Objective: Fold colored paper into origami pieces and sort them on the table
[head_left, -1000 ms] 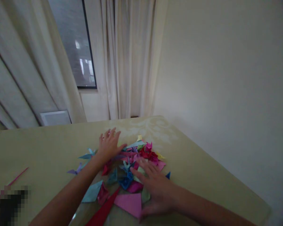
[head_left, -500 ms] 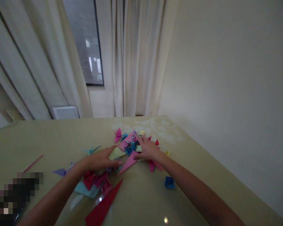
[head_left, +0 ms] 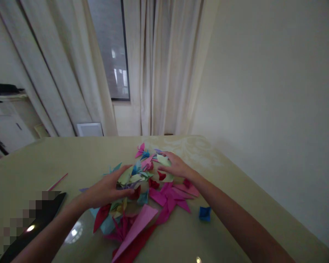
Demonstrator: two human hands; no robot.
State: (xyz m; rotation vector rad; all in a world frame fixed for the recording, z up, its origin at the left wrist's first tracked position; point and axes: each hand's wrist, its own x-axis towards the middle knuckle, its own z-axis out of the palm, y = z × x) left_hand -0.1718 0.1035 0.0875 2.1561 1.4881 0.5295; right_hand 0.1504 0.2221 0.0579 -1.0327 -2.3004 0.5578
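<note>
A heap of folded paper pieces lies between my two hands, among them a magenta paper star [head_left: 168, 199], a long pink folded strip [head_left: 138, 228] and a red one [head_left: 142, 243] partly under it. My left hand [head_left: 108, 188] rests at the heap's left side, thumb apart from the fingers, touching a pale yellow-green paper piece [head_left: 125, 176]. At the far right side, my right hand [head_left: 178, 166] curves with thumb and fingers apart around a pale green paper piece [head_left: 163, 160]. A small blue paper box [head_left: 204, 213] sits alone near my right forearm.
The table [head_left: 222, 241] carries a dark flat device [head_left: 48, 215], partly pixelated, at the left. A thin pink stick [head_left: 57, 182] lies beyond it. Curtains [head_left: 178, 73], a window and a bare wall [head_left: 268, 91] stand behind. A cabinet [head_left: 8, 117] is at far left.
The paper heap has been spread and shifted; the magenta star now shows in front. The pink strip has dropped nearer, onto the red one. The view has turned slightly left.
</note>
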